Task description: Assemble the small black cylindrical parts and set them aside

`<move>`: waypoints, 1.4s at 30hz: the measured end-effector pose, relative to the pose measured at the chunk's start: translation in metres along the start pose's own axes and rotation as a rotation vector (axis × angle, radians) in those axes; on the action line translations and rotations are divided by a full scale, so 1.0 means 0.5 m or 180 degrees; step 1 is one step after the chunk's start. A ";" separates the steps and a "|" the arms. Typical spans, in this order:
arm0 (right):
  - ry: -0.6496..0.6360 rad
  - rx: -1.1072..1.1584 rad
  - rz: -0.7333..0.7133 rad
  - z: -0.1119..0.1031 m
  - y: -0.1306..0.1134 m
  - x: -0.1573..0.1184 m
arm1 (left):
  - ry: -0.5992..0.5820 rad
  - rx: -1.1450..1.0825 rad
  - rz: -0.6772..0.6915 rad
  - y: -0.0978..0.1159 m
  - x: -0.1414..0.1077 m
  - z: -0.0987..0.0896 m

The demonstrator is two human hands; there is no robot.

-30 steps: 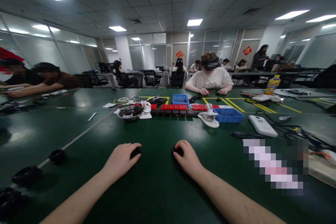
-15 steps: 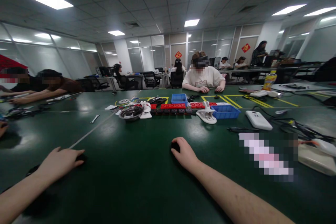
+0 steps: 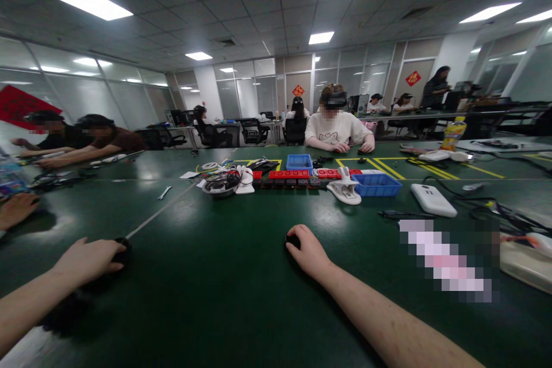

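My left hand point(image 3: 88, 260) rests on the dark green table point(image 3: 224, 287) far out to the left, its fingers closed over a small round black part point(image 3: 122, 243). More black parts lie under and behind that forearm, mostly hidden. Near the middle of the table my right hand point(image 3: 309, 251) covers another small black part point(image 3: 294, 240), fingers curled on it. Both forearms lie low over the tabletop.
Across the table stand red and black blocks point(image 3: 288, 178), two blue bins point(image 3: 375, 184), a white clip device point(image 3: 345, 190), a metal bowl with cables point(image 3: 221, 185) and a white box point(image 3: 432, 199). A person point(image 3: 338, 125) sits opposite; another person's hand point(image 3: 17, 209) lies at far left.
My left hand swung from the table's middle out to the left with its black part and now sits among the other black parts there. My right hand stayed put.
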State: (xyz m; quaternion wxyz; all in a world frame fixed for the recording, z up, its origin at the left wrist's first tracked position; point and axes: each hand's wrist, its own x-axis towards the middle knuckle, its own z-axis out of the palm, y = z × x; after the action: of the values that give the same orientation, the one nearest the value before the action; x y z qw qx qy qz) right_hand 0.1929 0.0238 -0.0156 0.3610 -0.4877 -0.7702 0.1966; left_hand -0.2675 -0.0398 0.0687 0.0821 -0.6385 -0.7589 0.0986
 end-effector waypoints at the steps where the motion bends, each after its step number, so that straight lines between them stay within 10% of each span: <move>1: -0.0005 0.0008 -0.0003 0.000 0.000 0.000 | -0.0066 0.0106 0.0045 0.003 -0.003 -0.003; 12: 0.0010 0.0148 -0.0002 0.000 0.003 0.002 | 0.0275 0.0439 0.0338 0.040 -0.008 -0.014; 19: -0.0243 0.0543 -0.0125 0.004 -0.008 -0.004 | 0.0584 -0.1253 0.1335 0.327 -0.058 -0.089; 23: -0.0703 0.0814 -0.0430 0.009 -0.033 -0.024 | 0.0107 -0.2172 0.2233 0.488 -0.061 -0.058; 27: -0.0711 0.0944 -0.0407 0.006 -0.037 -0.029 | -0.0015 -0.2708 0.2377 0.558 -0.041 -0.019; 35: 0.0098 0.1158 0.0244 0.010 0.013 0.014 | 0.0087 -0.2247 0.2485 0.529 -0.021 -0.039; 42: 0.0074 0.1038 0.0263 0.008 0.005 0.006 | -0.0359 -0.1276 0.1541 0.362 0.020 -0.055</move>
State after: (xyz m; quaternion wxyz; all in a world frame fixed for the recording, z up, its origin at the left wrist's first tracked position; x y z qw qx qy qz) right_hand 0.1906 0.0280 -0.0189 0.4359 -0.4562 -0.7031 0.3279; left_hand -0.0900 0.0013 0.0490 -0.1134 -0.7975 -0.5926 -0.0009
